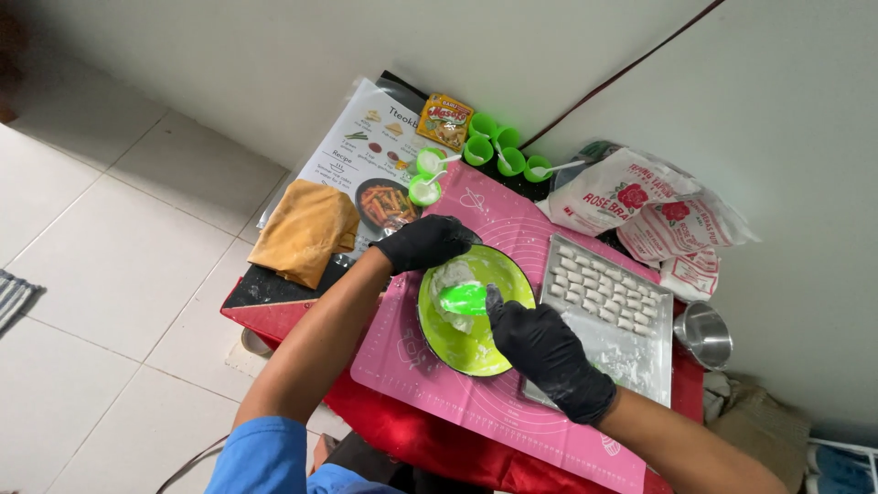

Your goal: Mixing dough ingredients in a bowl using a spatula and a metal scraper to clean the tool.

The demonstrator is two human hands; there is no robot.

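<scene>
**Materials and Surface Finish**

Both hands, left [428, 242] and right [549, 352], wear matt black rubber-like gloves. The green bowl [508, 279] is smooth, glossy plastic holding pale, floury dough [450, 279]. The pink mat [512, 402] looks matt and flexible. The tray [651, 361] and cup [704, 335] are metal. The ochre cloth [306, 231] is soft fabric.

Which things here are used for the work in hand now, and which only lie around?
In use:
left hand on the green bowl
right hand working the green scraper
white dough in the bowl
pink mat

Lying about:
metal tray of cut dough pieces
flour bags
small green cups
yellow cloth
steel cup
</scene>
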